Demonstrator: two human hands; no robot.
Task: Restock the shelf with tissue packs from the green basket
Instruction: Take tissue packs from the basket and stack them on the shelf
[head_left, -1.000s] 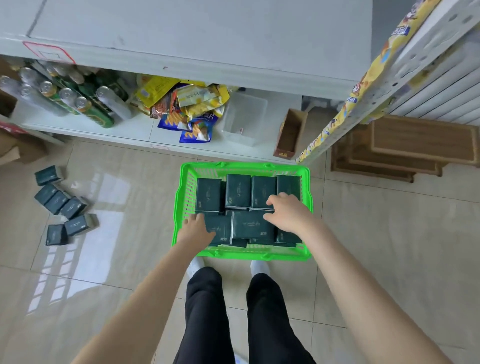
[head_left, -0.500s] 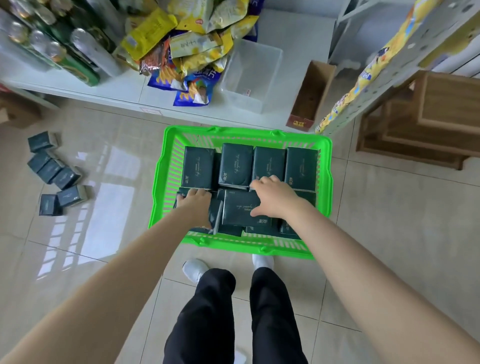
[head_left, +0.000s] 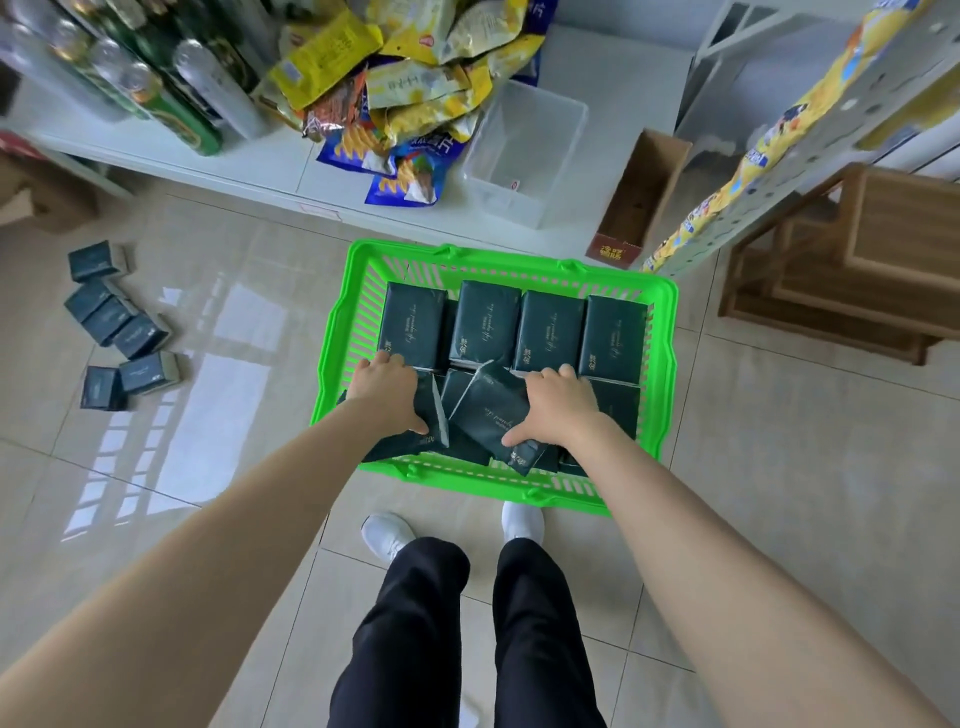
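Observation:
A green basket (head_left: 662, 364) stands on the floor in front of my feet, filled with several dark green tissue packs. My left hand (head_left: 387, 395) grips one tissue pack (head_left: 434, 415) at the near left of the basket, tilted up on its edge. My right hand (head_left: 558, 408) grips another tissue pack (head_left: 491, 410), lifted askew above the near row. The far row of packs (head_left: 550, 330) lies flat, side by side. The low white shelf (head_left: 249, 166) runs just behind the basket.
On the shelf lie green cans (head_left: 171, 109), snack bags (head_left: 410, 98), a clear plastic bin (head_left: 524, 150) and an open cardboard box (head_left: 641, 192). Several tissue packs (head_left: 117, 322) lie on the floor at left. A wooden crate (head_left: 852, 265) stands at right.
The view has moved closer to the basket. Both hands have closed on packs in the near row and tilted them up out of their flat position.

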